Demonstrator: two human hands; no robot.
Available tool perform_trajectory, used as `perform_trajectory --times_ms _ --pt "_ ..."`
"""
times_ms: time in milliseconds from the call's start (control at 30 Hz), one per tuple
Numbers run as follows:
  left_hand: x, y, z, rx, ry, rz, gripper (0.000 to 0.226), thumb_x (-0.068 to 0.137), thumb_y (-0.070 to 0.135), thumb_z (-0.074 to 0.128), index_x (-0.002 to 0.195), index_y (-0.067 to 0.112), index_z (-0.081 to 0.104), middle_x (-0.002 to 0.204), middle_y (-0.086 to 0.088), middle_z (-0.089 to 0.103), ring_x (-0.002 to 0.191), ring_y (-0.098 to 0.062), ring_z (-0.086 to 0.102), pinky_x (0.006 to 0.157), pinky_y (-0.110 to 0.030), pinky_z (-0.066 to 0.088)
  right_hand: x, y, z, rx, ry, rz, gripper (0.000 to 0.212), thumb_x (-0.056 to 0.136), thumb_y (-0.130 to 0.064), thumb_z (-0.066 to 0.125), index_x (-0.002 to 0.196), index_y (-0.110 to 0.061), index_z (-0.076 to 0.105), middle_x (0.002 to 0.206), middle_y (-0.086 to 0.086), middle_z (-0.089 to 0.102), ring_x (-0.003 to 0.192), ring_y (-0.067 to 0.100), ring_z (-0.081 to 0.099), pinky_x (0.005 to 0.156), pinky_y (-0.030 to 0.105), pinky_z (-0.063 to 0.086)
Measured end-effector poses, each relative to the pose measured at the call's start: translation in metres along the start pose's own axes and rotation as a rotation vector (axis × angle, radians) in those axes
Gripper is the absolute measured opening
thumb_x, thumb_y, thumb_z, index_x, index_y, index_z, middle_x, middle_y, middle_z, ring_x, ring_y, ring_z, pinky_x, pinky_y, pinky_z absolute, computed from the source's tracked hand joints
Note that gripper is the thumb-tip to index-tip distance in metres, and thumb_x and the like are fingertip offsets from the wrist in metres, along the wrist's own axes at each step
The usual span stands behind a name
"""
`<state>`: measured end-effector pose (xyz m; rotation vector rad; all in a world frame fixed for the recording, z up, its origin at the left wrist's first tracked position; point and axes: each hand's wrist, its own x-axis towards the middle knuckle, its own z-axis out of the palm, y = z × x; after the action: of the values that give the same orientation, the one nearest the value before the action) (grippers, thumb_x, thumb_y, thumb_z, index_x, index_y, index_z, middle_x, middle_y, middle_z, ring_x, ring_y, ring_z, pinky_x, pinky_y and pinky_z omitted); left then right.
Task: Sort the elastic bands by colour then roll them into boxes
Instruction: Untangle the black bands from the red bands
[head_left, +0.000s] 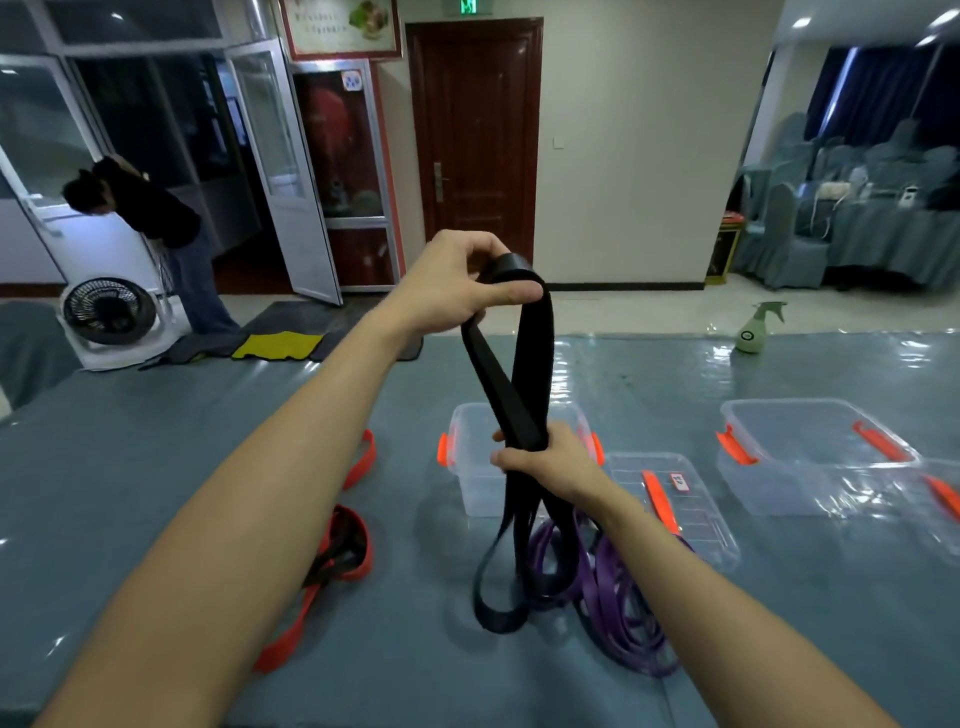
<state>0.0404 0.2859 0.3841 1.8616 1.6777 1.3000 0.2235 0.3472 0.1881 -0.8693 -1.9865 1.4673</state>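
Observation:
My left hand (462, 283) is raised above the table and pinches the top loop of a black elastic band (519, 364). Lower down, my right hand (545, 457) grips the same black bands in a bunch; their loose loops hang to the table. A heap of purple bands (613, 597) lies under my right forearm. Red bands (343, 551) lie at the left, one with a black band tangled in it. A clear box (467, 467) with orange latches stands behind my right hand.
A clear lid (691, 509) lies right of the box. A second clear box (800, 457) stands at the right with another lid beside it. A green spray bottle (753, 330) stands at the table's far edge. A person bends over near a floor fan at the back left.

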Motion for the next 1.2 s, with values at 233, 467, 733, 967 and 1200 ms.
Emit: perform_trajectory --times_ms 233,467,733,967,1200 --pt "-0.008 -0.007 -0.019 -0.097 0.133 -0.031 0.043 0.086 0.038 0.092 0.097 -0.001 0.077 0.071 -0.007 0.069 0.063 -0.022 0.068 0.063 -0.026 0.060 0.008 -0.007 -0.024 -0.159 -0.090 0.022 0.032 0.077 -0.028 0.089 0.094 -0.003 0.076 0.086 0.007 0.082 0.084 0.019 0.080 0.076 0.028 0.059" --pt "-0.035 -0.055 -0.024 -0.081 0.107 -0.083 0.035 0.094 0.038 0.085 0.106 0.006 0.076 0.079 -0.008 0.062 0.072 -0.021 0.059 0.074 -0.039 0.052 0.015 -0.006 -0.074 -0.231 -0.197 0.131 0.035 0.079 -0.017 0.093 0.102 -0.003 0.070 0.082 0.015 0.079 0.078 0.036 0.081 0.067 0.034 0.065" --pt "-0.035 -0.104 0.008 0.019 0.196 -0.132 0.026 0.092 0.053 0.079 0.100 0.029 0.084 0.079 0.017 0.075 0.070 0.000 0.064 0.073 -0.026 0.051 0.010 0.010 -0.110 -0.565 -0.126 0.101 0.044 0.065 -0.037 0.096 0.098 -0.028 0.069 0.084 -0.001 0.078 0.063 0.015 0.077 0.052 0.023 0.056" --pt "-0.021 -0.123 0.079 0.051 0.047 -0.223 0.008 0.094 0.016 0.085 0.090 0.023 0.083 0.080 0.010 0.079 0.072 -0.001 0.070 0.069 -0.014 0.054 -0.015 0.038 -0.182 -0.698 0.031 0.095 0.049 0.058 -0.058 0.100 0.076 -0.026 0.067 0.056 -0.019 0.068 0.051 0.005 0.067 0.044 0.016 0.041" --pt "-0.004 -0.111 0.244 0.344 -0.671 -0.471 0.046 0.089 0.026 0.088 0.131 0.029 0.070 0.143 0.005 0.060 0.138 -0.013 0.055 0.111 -0.028 0.044 -0.032 0.040 -0.284 -0.706 -0.101 0.053 0.067 0.054 -0.055 0.105 0.081 -0.012 0.061 0.066 0.003 0.068 0.058 0.020 0.073 0.057 0.042 0.057"
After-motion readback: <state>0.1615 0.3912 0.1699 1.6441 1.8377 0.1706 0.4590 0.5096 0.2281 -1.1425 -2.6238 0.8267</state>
